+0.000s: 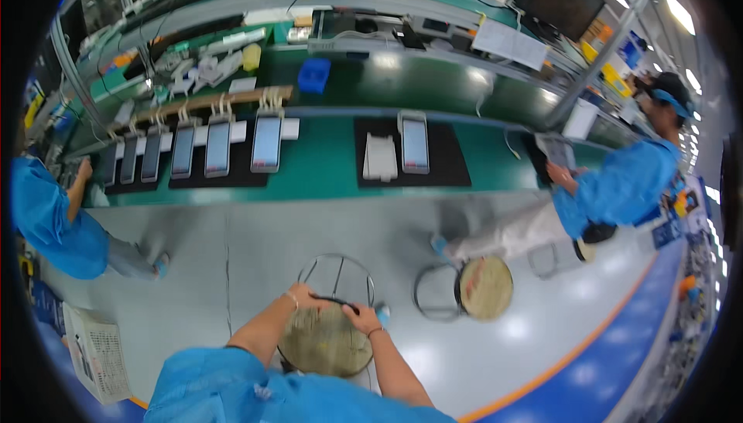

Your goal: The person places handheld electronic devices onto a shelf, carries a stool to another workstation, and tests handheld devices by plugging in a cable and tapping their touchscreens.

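Between my two hands stretches a short black strap-like thing (331,300); its exact kind cannot be made out. My left hand (306,297) is closed on its left end and my right hand (362,319) on its right end. Both hands are held low, in front of my body, over a round stool (325,345) with a worn wooden seat and a metal ring base. Farther off, on the green workbench (309,191), a handheld device with a lit screen (415,144) lies beside a white tray-like part (380,157) on a black mat (449,160).
Several similar devices (267,144) line the bench's left half. A small blue bin (313,75) stands behind them. Co-workers in blue stand at the left (58,222) and right (619,191). Another stool (485,288) is on my right; a white printed box (97,353) is at lower left.
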Demonstrator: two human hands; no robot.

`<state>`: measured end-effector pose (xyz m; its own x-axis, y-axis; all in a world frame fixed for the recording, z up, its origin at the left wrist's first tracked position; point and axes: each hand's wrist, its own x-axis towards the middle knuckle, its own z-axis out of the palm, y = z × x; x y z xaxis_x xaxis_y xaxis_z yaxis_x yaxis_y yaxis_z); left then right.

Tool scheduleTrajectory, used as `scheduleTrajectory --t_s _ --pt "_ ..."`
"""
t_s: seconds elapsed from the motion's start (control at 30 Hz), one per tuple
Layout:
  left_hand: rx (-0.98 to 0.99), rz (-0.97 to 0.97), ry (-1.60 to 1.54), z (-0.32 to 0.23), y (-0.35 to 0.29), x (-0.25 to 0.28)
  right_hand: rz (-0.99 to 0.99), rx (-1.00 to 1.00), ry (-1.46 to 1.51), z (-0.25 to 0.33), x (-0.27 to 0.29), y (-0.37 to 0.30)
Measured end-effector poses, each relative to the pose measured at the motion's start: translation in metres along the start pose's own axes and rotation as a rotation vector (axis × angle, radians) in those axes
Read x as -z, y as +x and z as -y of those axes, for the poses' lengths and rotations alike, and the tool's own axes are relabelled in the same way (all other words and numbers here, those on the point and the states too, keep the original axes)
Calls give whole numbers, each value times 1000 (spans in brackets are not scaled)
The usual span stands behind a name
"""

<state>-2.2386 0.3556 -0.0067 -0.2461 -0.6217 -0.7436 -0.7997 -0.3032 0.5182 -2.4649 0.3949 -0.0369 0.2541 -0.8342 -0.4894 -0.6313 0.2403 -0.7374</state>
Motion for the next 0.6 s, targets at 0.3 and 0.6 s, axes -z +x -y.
scheduleTrajectory --t_s 0.3,0.6 --pt "317 40 -59 -73 141 5 314 -93 77 -74 105 143" --pt "318 97 -270 -51 260 -16 360 -226 57 -111 131 222"
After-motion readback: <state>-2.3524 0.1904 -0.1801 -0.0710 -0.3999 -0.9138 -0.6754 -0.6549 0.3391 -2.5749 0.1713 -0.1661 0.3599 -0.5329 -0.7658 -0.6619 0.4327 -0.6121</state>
